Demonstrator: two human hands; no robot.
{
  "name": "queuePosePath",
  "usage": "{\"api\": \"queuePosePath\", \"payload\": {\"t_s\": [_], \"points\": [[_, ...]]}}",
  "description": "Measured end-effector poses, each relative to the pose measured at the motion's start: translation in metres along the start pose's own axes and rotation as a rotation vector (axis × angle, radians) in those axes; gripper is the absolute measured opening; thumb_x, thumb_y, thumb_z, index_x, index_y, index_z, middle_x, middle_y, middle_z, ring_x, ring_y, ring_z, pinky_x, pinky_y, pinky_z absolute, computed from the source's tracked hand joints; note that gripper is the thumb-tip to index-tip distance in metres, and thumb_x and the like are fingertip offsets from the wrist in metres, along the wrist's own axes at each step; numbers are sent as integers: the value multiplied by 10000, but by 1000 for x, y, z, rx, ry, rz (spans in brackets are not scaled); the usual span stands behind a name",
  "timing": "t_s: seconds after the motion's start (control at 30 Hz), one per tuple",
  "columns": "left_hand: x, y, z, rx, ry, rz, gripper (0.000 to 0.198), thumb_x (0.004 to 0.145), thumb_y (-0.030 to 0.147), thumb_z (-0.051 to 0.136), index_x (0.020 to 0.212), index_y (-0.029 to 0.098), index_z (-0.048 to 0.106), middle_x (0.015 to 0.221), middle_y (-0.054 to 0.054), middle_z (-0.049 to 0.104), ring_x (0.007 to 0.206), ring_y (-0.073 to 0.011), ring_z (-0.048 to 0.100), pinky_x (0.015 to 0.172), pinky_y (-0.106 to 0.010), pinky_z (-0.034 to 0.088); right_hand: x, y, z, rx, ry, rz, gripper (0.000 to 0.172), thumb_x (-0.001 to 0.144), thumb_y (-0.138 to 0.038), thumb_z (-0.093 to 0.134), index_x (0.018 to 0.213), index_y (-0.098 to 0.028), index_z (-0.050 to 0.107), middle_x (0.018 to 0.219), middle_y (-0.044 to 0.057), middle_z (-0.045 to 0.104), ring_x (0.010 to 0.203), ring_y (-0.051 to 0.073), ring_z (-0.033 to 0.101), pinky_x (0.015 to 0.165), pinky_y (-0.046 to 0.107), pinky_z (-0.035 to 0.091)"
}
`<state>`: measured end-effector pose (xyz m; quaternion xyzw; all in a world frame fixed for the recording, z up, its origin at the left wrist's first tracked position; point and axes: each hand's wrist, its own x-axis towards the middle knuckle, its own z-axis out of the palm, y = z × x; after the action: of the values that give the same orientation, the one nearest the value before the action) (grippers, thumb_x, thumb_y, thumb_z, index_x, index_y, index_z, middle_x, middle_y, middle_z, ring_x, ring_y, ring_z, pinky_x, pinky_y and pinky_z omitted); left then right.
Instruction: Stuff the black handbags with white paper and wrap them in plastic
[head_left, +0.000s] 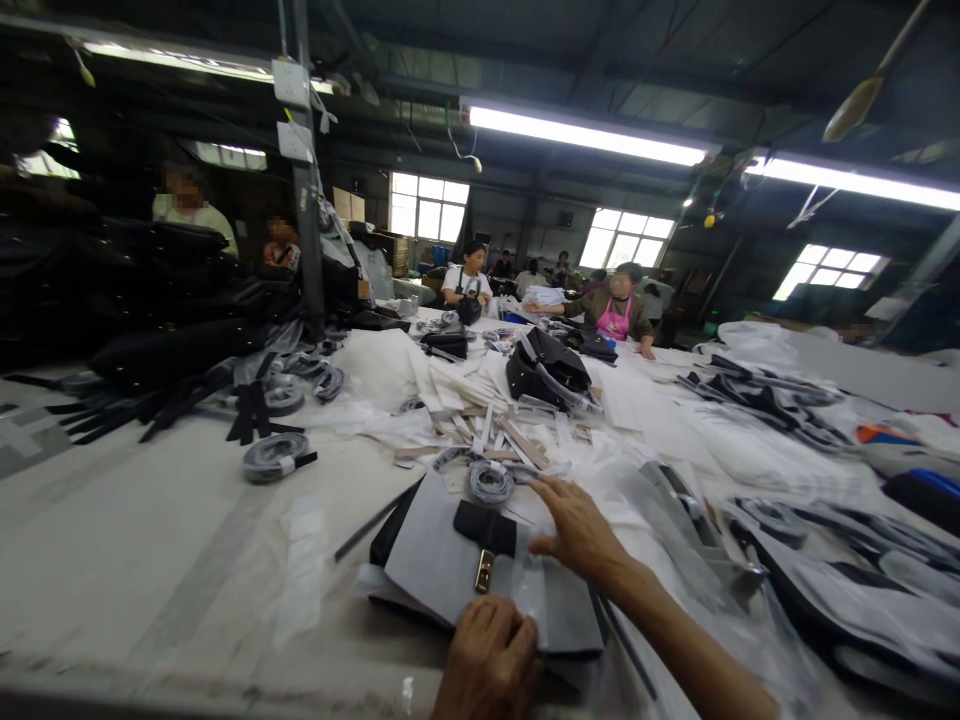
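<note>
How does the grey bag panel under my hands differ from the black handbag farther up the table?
The grey bag panel lies flat; the black handbag sits bulky and raised. The panel is grey with a black tab and gold clasp; the handbag looks mostly black. The left hand and right hand lie on the panel; no hand touches the handbag. Both sit on the same table.

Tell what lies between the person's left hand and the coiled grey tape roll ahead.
Head view: a black tab with a gold metal clasp, on a flat grey panel, between left hand and coiled grey tape roll.
</note>
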<state>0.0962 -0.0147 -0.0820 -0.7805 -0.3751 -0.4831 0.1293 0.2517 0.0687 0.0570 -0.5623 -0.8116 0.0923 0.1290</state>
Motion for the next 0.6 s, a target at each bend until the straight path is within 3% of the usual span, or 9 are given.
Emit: {"api": "queuePosePath", "payload": {"t_s": [0.1, 0.17, 0.23, 0.33, 0.4, 0.43, 0.53, 0.6], "points": [[-3, -1, 9, 29, 67, -5, 184, 917, 193, 391, 898, 211, 573, 748, -50, 536, 674, -224, 552, 627, -359, 489, -26, -21, 14, 292, 89, -146, 444, 935, -324, 588, 1368, -224, 595, 1445, 105, 561, 1369, 263, 485, 1169, 458, 365], [-3, -1, 8, 34, 80, 10, 217, 942, 185, 377, 913, 201, 591, 727, -49, 540, 663, -217, 566, 629, -346, 500, -42, -28, 36, 415, 62, -192, 402, 1005, -367, 445, 1336, -230, 627, 1424, 91, 585, 1361, 251, 500, 1156, 459, 395], [4, -2, -5, -1, 10, 70, 246, 966, 170, 371, 995, 176, 615, 753, -58, 586, 704, -208, 604, 674, -328, 525, -51, -27, 60, 441, 19, -191, 432, 1029, -389, 374, 1309, -214, 652, 1397, 97, 608, 1348, 254, 516, 1152, 470, 403], [27, -11, -50, -74, -154, 183, 236, 980, 143, 406, 1075, 155, 622, 859, -57, 667, 866, -179, 659, 877, -302, 528, -55, -19, 80, 407, 6, -205, 442, 1036, -397, 366, 1341, -216, 630, 1413, 94, 593, 1351, 250, 513, 1159, 466, 395], [46, -28, -88, 1, -244, 188, 249, 964, 195, 518, 1198, 161, 594, 1074, -76, 695, 1092, -205, 638, 1061, -405, 448, -55, -16, 81, 376, 14, -243, 440, 1022, -393, 408, 1376, -214, 599, 1433, 100, 573, 1353, 257, 511, 1152, 467, 403], [55, -40, -106, 68, -310, 167, 376, 937, 256, 600, 1302, 182, 549, 1231, -92, 664, 1239, -246, 569, 1128, -497, 378, -54, -16, 78, 361, 16, -255, 443, 1017, -390, 421, 1383, -209, 592, 1434, 105, 571, 1349, 264, 515, 1146, 470, 410], [64, -83, -145, 178, -487, 33, 606, 783, 349, 803, 1328, 267, 549, 1373, -71, 605, 1380, -337, 442, 1148, -644, 284, -55, -20, 69, 311, 14, -249, 449, 1006, -404, 443, 1381, -209, 594, 1426, 113, 578, 1335, 280, 529, 1135, 478, 419], [58, -109, -156, 183, -575, -51, 698, 713, 230, 844, 1336, 327, 543, 1379, -44, 605, 1337, -346, 492, 1094, -656, 361, -56, -24, 65, 279, 13, -247, 459, 1002, -422, 458, 1389, -211, 586, 1426, 115, 577, 1333, 286, 530, 1131, 475, 425]]}}
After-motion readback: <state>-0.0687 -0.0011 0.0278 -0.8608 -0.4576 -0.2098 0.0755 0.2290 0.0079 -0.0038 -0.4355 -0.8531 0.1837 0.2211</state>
